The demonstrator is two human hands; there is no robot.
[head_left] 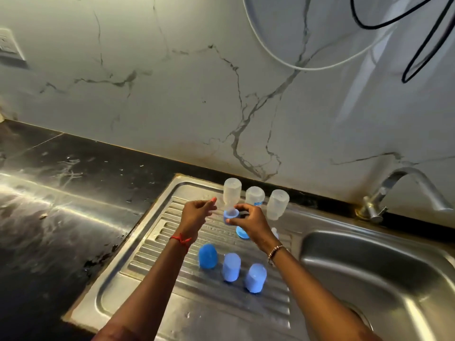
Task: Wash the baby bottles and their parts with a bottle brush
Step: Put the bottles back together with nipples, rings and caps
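Pinching a blue screw collar (pixel 231 216) in right hand (pixel 248 223) over the drainboard (pixel 197 303), near three baby bottles (pixel 255 196) upended to drain, probably to set down; left hand (pixel 195 214) alongside, fingers loosely curled, contents impossible to tell.

Ribbed steel drainboard (pixel 172 303), three upturned clear bottles (pixel 255 196), three blue caps (pixel 231 267), blue ring (pixel 240 233), perhaps a teat (pixel 275 233)

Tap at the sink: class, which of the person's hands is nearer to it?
Right. The right hand, holding a blue ring, is over the draining board, left of the tap; the left hand is farther left.
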